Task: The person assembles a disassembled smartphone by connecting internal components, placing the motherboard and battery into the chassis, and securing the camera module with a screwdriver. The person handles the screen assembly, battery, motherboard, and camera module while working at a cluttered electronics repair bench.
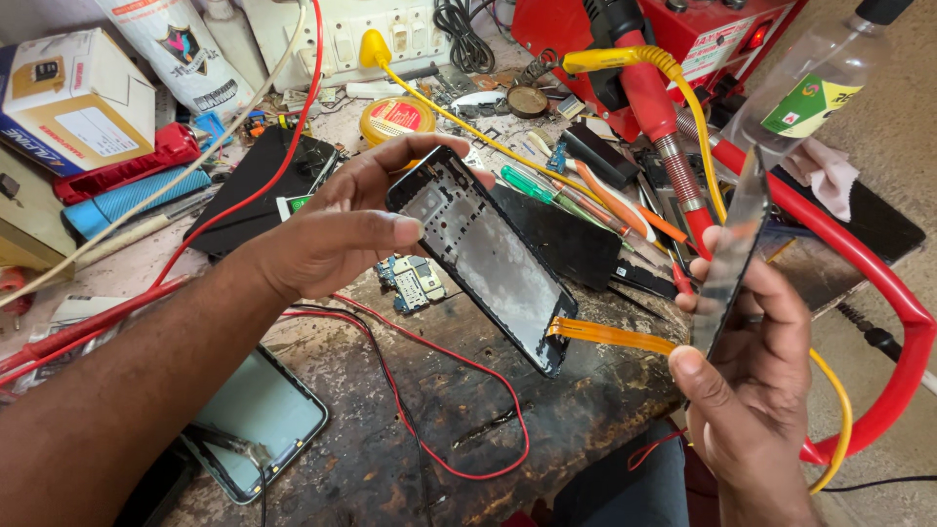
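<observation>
My left hand [337, 229] grips the top of a black phone frame [483, 256], which is tilted and shows its grey inner side. An orange flex cable [610, 336] runs from the frame's lower end to a thin dark screen panel [734, 244]. That panel is seen edge-on and stands upright in my right hand [752, 385], pinched between thumb and fingers. Both hands hover above a worn wooden bench [459, 420]. A small circuit board [415, 283] lies on the bench just under the frame.
Another phone [259, 415] lies screen-up at the lower left. Red wires [459, 390] loop over the bench. A red hot-air tool [654, 107], screwdrivers [586, 200], a yellow tin [395, 119], boxes [73, 98] and a clear bottle [810, 88] crowd the back.
</observation>
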